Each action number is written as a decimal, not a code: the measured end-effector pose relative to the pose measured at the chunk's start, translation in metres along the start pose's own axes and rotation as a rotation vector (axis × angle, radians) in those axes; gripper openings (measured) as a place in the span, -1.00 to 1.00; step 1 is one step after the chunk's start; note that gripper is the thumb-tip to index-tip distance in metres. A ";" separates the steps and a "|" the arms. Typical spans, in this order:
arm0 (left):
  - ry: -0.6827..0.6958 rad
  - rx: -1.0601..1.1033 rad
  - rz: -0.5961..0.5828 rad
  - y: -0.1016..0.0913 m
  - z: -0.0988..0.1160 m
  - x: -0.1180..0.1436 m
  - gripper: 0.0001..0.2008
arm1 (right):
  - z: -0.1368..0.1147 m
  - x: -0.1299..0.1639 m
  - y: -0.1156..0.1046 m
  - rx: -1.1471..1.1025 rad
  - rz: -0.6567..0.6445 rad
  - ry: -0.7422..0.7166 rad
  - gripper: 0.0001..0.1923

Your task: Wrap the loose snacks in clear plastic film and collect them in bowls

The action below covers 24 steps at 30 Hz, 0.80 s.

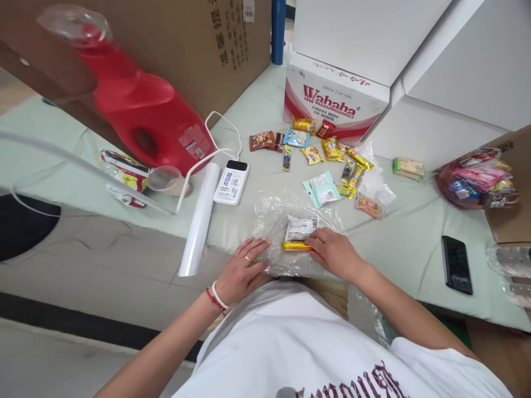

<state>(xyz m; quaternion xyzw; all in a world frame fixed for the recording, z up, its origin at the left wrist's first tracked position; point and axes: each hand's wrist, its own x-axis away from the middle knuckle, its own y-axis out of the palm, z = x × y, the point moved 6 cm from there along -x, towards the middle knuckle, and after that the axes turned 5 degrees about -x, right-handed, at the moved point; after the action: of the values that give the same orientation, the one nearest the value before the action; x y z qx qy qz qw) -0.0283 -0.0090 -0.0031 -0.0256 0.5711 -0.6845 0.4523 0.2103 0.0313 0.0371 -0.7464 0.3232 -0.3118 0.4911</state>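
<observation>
A sheet of clear plastic film (265,213) lies crinkled at the table's front edge. On it rests a white-and-grey snack packet (299,228), with a yellow-and-orange packet (295,245) showing under its near side. My right hand (334,251) has its bent fingers closed on the right end of these packets; its fingertips are partly hidden. Flat on the film's left edge lies my left hand (244,268), fingers stretched out and nothing visible in them. Just beyond the film sits a mint-green packet (321,189).
Several small wrapped snacks (312,155) lie before a Wahaba carton (332,102). Left stand a large red bottle (153,116), a white power bank (232,182) with its cable, and a white roll (201,221). Right are a phone (457,264) and a heaped snack bowl (446,185).
</observation>
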 end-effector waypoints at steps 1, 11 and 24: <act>0.001 0.011 0.023 -0.003 0.001 -0.001 -0.84 | 0.002 -0.001 0.008 0.030 0.014 0.013 -0.76; -0.143 0.023 0.174 -0.008 -0.006 -0.020 -0.90 | -0.002 0.063 0.012 -0.129 0.426 -0.192 -0.40; -0.512 0.148 0.080 0.012 -0.051 -0.042 -0.71 | 0.065 -0.013 -0.004 -0.572 0.148 0.098 -0.71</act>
<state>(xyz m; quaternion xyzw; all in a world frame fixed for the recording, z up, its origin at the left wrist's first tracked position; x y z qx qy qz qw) -0.0247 0.0579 -0.0100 -0.1422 0.3874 -0.6773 0.6091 0.2540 0.0772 0.0182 -0.8129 0.4749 -0.2072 0.2660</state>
